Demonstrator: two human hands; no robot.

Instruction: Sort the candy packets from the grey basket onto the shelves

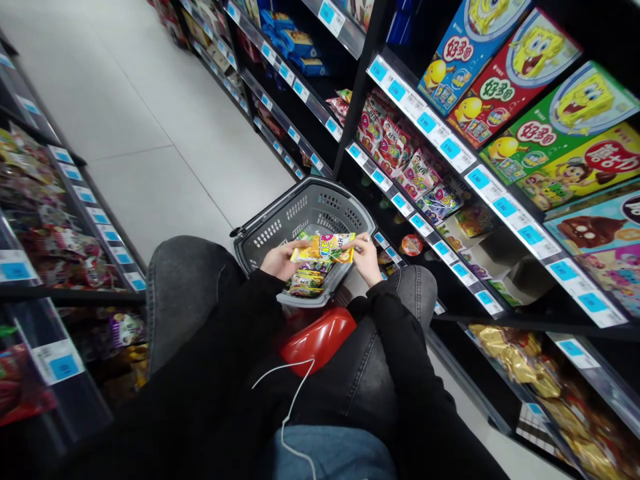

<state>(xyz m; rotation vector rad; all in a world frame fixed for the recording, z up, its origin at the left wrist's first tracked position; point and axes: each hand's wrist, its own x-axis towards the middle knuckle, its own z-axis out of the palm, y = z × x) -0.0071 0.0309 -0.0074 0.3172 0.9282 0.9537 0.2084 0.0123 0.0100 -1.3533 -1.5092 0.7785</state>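
Observation:
A yellow candy bag [325,248] with colourful lettering is stretched between my two hands, above a grey shopping basket [260,240]. My left hand [281,260] pinches its left end, and my right hand [367,259] grips the right end. Beneath it, more small candy bags [306,283] lie inside the basket, partly covered by the held one. The basket stands on the floor in front of my bent knees.
Shelves with price tags flank me. On the right are candy bags [393,148], SpongeBob boxes [515,73] and gold-wrapped packets [520,360]; on the left, wrapped sweets [65,233]. A red glossy object [320,340] and white cable [293,400] are by my lap. Tiled floor [125,113] stretches ahead.

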